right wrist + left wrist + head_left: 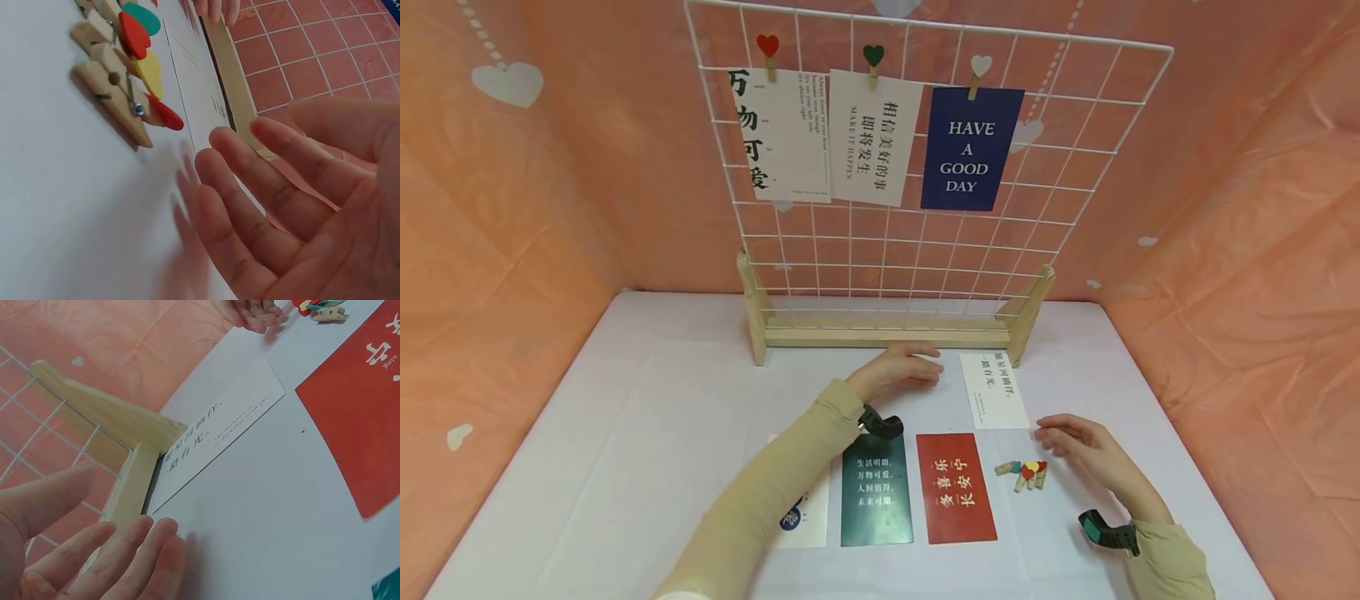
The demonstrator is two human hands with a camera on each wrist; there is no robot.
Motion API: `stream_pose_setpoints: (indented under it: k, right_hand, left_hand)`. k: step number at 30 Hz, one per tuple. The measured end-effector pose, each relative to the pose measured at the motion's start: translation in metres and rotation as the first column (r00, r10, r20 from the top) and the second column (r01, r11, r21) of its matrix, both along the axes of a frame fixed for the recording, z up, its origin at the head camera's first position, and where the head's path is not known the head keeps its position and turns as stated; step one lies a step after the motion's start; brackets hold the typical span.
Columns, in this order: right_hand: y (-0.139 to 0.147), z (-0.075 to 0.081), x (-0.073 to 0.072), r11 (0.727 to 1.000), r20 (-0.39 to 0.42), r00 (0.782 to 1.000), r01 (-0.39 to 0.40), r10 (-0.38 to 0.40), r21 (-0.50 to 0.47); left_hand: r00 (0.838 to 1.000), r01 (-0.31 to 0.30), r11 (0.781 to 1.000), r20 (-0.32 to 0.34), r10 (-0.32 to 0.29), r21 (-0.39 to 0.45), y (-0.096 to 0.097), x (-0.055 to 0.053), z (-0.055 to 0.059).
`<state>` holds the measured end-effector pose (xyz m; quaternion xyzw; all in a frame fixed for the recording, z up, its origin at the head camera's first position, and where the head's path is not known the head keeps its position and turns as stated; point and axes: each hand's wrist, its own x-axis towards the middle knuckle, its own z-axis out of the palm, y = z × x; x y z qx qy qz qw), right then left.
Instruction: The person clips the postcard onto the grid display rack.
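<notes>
White card [995, 393] lies between both hands [897, 371] [1093, 457]; each loosely extended, fingers apart.

Long tan fabric sleeves [775, 471], and on each wrist a curved black strapped device [882, 423] (the right one has a green panel [1091, 527]).

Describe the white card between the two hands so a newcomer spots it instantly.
Find the white wire rack. In the head view, a white card lies beside its right-hand wooden foot. On the table, it alone lies by the rack; the red card is nearer the camera.
</notes>
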<state>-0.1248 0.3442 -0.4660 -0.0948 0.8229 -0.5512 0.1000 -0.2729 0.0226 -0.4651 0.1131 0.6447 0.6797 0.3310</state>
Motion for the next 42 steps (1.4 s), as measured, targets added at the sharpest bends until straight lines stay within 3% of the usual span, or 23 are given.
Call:
stream_pose_setpoints:
  k: [19, 28, 35, 42]
  right_hand:
    - [0.001, -0.011, 0.001, 0.999, 0.019, 1.0, -0.003, 0.002, 0.036]
    - [0.002, -0.011, 0.001, 0.998, 0.039, 0.999, 0.004, -0.006, 0.064]
    - [0.002, -0.012, 0.002, 0.996, 0.086, 0.996, 0.012, -0.02, 0.087]
    - [0.003, -0.013, 0.0, 0.997, 0.074, 0.997, 0.01, -0.016, 0.082]
  left_hand:
    - [0.991, -0.121, 0.993, 0.065, 0.121, -0.01, 0.038, 0.002, -0.009]
    - [0.982, -0.191, 0.981, 0.004, 0.191, -0.044, 0.05, -0.002, -0.02]
    - [0.98, -0.194, 0.981, 0.041, 0.195, -0.028, 0.052, -0.005, -0.023]
    - [0.978, -0.204, 0.979, 0.04, 0.204, -0.019, 0.059, -0.008, -0.022]
